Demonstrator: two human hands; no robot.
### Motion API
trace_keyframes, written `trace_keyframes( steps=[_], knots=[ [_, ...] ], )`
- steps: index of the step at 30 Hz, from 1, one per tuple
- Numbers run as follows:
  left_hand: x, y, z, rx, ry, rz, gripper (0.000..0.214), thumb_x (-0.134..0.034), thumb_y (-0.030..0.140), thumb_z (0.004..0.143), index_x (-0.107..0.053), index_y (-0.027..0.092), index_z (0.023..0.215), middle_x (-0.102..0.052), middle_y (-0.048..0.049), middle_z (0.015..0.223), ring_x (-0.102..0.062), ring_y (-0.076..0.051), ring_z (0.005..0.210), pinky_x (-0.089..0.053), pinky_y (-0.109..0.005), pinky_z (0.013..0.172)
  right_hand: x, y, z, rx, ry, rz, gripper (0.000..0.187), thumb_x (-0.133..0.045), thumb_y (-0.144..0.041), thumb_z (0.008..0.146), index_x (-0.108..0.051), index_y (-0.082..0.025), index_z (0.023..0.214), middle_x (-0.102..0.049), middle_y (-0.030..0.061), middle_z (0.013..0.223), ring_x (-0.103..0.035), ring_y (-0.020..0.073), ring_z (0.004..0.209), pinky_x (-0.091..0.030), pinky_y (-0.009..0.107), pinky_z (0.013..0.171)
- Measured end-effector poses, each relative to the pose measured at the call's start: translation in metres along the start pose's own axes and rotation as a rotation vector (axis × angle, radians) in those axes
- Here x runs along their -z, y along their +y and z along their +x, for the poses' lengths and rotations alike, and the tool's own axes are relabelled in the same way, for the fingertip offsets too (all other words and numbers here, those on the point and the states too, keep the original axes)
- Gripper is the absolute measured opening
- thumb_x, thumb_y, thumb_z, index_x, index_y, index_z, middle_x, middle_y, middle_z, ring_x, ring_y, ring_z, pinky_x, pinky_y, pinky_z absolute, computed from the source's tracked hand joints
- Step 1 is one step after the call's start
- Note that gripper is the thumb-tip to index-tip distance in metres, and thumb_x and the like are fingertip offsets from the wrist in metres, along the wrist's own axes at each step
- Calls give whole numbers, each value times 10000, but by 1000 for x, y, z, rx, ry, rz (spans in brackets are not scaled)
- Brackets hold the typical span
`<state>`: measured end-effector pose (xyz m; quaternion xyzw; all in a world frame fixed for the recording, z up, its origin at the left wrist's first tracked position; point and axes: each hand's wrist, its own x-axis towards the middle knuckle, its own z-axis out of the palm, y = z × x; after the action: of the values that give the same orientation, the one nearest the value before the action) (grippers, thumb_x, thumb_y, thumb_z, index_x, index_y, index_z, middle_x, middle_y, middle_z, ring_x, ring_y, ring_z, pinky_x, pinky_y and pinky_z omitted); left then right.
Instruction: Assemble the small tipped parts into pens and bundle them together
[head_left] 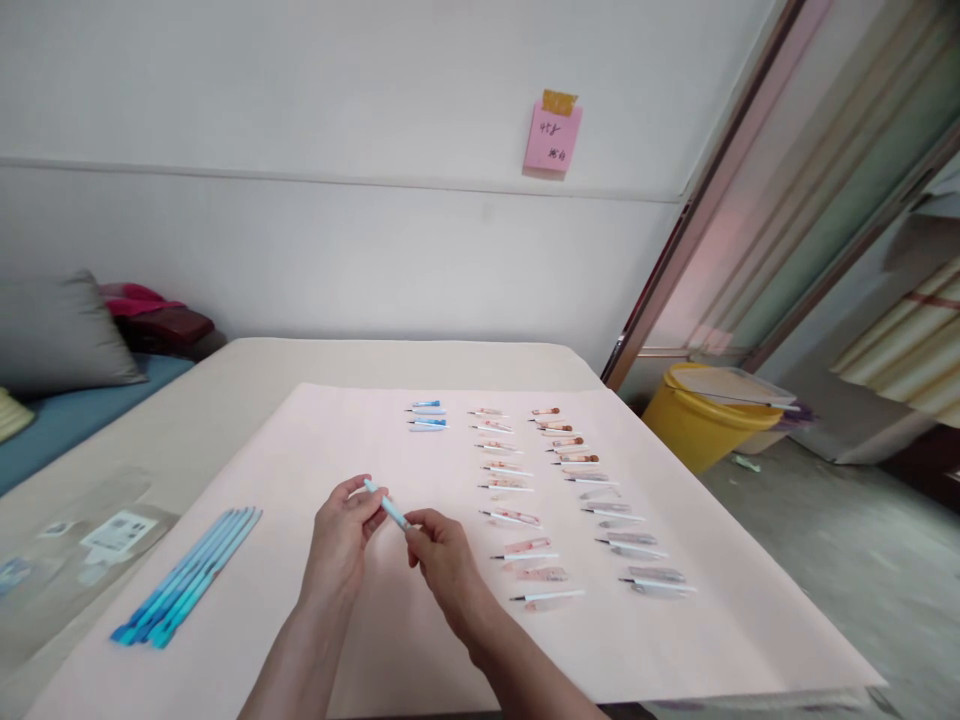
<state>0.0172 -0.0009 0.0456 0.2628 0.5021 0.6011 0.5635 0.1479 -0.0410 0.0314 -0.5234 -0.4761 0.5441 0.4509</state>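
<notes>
My left fingers [379, 492] and right fingers [417, 545] pinch 1 pale-blue pen [393, 510] near its 2 ends, above the desk [360, 430]. I judge it light, stiff and slick, best held by the bare barrel between the fingers.

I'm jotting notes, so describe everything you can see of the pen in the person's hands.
The pen is slim, pale blue and plastic-looking. It slants above the pink sheet: the left hand grips it near its far end, which pokes out past the grip, and the right hand holds its near end. The hands cover parts of it; no print is legible.
</notes>
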Motion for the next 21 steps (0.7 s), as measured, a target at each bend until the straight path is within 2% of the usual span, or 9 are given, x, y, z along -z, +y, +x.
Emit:
trace_keyframes(
  steps=[3, 9, 15, 21],
  knots=[
    [-1, 1, -2, 7, -17, -11, 323, -710, 144, 648, -584, 147, 946, -667, -97, 853, -636, -184, 841, -507, -299, 737, 0, -1, 1, -27, -1, 8, 205, -478, -206, 766, -645, -162, 877, -475, -45, 550, -343, 72, 477, -251, 206, 470],
    [0, 0, -2, 7, -23, 20, 284, -729, 262, 649, -612, 149, 882, -634, -59, 879, -610, -147, 817, -494, -259, 703, -1, 3, 2, 14, -10, 17, 187, -474, -209, 771, -644, -175, 842, -466, -47, 557, -349, 71, 482, -248, 203, 469],
    [-1, 1, 0, 19, -18, -3, 315, -717, 198, 646, -590, 145, 929, -660, -92, 836, -623, -189, 842, -489, -316, 755, 0, 4, 1, 5, 6, 3, 148, -479, -213, 764, -617, -168, 738, -427, -54, 523, -329, 71, 471, -246, 207, 470],
    [-4, 3, -5, 47, -49, 33, 261, -730, 326, 639, -606, 148, 784, -616, -41, 817, -577, -141, 806, -462, -252, 690, -1, -3, 0, 9, 16, -37, 135, -481, -202, 750, -567, -166, 652, -427, -49, 514, -348, 75, 482, -253, 209, 478]
  ],
)
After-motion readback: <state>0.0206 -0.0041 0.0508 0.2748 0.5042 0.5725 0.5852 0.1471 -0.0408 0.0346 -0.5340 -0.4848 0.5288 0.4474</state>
